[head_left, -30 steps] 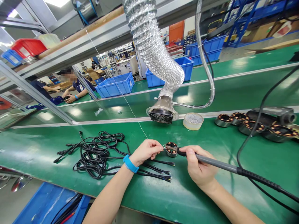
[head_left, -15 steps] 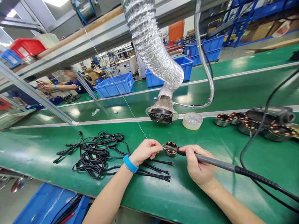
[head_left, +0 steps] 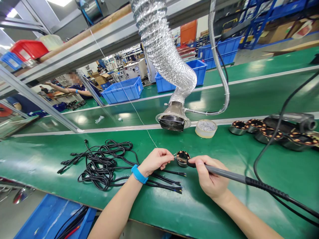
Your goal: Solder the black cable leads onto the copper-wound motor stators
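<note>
A copper-wound ring [head_left: 183,154] sits on a green table [head_left: 194,212] beneath the tip of a soldering iron [head_left: 230,174] gripped in the right hand [head_left: 212,177]; alongside, the left hand [head_left: 157,161] pinches a thin wire [head_left: 150,136], near tangled black cables [head_left: 99,163].

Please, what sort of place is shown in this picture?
Probably a factory assembly workshop: a silvery duct hangs over the green bench, metal coil rings stand on it, and blue crates are behind.
</note>
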Tool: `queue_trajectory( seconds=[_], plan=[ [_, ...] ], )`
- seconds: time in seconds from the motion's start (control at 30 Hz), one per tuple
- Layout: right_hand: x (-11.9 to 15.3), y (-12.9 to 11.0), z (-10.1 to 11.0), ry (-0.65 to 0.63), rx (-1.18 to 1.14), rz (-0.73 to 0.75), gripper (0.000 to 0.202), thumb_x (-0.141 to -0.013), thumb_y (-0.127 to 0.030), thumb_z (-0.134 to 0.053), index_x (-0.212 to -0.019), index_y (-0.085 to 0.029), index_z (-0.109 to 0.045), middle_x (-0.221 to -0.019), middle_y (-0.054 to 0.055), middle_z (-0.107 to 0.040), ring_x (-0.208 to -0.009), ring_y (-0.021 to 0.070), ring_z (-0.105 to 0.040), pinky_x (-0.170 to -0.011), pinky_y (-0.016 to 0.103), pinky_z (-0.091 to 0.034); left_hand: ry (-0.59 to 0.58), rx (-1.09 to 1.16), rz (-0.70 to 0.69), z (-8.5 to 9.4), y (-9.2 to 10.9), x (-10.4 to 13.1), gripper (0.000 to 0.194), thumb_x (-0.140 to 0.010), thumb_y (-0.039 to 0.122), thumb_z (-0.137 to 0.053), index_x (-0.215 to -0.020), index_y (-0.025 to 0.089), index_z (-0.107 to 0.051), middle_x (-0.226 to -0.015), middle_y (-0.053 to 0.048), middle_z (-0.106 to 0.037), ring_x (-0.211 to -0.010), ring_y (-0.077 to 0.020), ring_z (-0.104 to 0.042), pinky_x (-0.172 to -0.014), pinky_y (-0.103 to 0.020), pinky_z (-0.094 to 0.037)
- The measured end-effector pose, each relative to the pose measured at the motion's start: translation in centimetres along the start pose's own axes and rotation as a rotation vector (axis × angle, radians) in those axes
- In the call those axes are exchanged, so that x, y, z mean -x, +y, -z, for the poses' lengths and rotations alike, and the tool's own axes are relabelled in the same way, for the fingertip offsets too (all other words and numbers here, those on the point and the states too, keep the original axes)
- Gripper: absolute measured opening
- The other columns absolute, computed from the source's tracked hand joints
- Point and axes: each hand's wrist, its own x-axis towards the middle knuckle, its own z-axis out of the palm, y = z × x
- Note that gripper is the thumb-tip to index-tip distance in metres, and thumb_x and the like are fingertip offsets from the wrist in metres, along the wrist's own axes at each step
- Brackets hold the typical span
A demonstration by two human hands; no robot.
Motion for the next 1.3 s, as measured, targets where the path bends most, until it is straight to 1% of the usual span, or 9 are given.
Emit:
queue_trajectory(
  seconds=[0.17,0.87,1.03,1.17,1.23,1.3],
  plan=[
    [0.1,0.2,0.1,0.042,0.011,-0.019,0.020,-0.092,-0.015,-0.051,-0.080,-0.021,-0.066,-0.070,-0.005,-0.067,-0.058,0.0087,-0.062,-0.058,0.021,-0.047,0.000,0.003,0.007,0.0,0.0,0.1,0.031,-0.073,0.041,-0.073,-0.074,0.013,-0.060,-0.059,0.005,-0.048,-0.043,-0.0035,-0.036,-0.039,-0.018,-0.030],
    [0.5,0.6,0.1,0.057,-0.013,-0.044,0.018,-0.092,-0.014,-0.053,-0.081,-0.021,-0.066,-0.073,-0.004,-0.068,-0.061,0.0102,-0.063,-0.058,0.023,-0.048,0.001,0.020,0.004,0.0,0.0,0.0,0.032,-0.073,0.041,-0.074,-0.074,0.013,-0.059,-0.060,0.005,-0.049,-0.043,-0.0034,-0.036,-0.039,-0.017,-0.030],
    [0.3,0.6,0.1,0.057,-0.005,-0.044,0.019,-0.092,-0.015,-0.053,-0.080,-0.021,-0.066,-0.072,-0.003,-0.069,-0.060,0.0121,-0.064,-0.057,0.024,-0.049,-0.026,-0.022,-0.005,0.4,-0.2,0.0,0.033,-0.075,0.044,-0.073,-0.077,0.013,-0.061,-0.060,0.004,-0.051,-0.041,-0.0040,-0.039,-0.040,-0.019,-0.030],
    [0.1,0.4,0.2,0.070,0.008,-0.044,0.019,-0.091,-0.016,-0.052,-0.079,-0.020,-0.066,-0.071,-0.002,-0.069,-0.059,0.0129,-0.064,-0.056,0.025,-0.049,-0.058,0.021,0.036,1.0,-0.1,-0.1,0.036,-0.069,0.043,-0.079,-0.077,0.012,-0.062,-0.060,0.004,-0.051,-0.043,-0.0034,-0.039,-0.043,-0.020,-0.029],
    [0.0,0.4,0.2,0.078,0.012,-0.042,0.019,-0.091,-0.016,-0.052,-0.079,-0.020,-0.067,-0.071,-0.002,-0.069,-0.059,0.0133,-0.064,-0.056,0.025,-0.049,-0.062,0.077,0.066,1.0,-0.1,-0.1,0.038,-0.065,0.041,-0.082,-0.075,0.012,-0.060,-0.062,0.004,-0.051,-0.045,-0.0026,-0.036,-0.043,-0.020,-0.026],
    [0.1,0.5,0.2,0.084,0.004,-0.040,0.019,-0.091,-0.016,-0.053,-0.080,-0.020,-0.067,-0.071,-0.002,-0.069,-0.059,0.0132,-0.064,-0.057,0.025,-0.049,-0.063,0.114,0.093,0.8,-0.1,-0.2,0.039,-0.065,0.041,-0.083,-0.071,0.012,-0.057,-0.059,0.006,-0.045,-0.045,-0.0014,-0.027,-0.042,-0.019,-0.017]
  ],
)
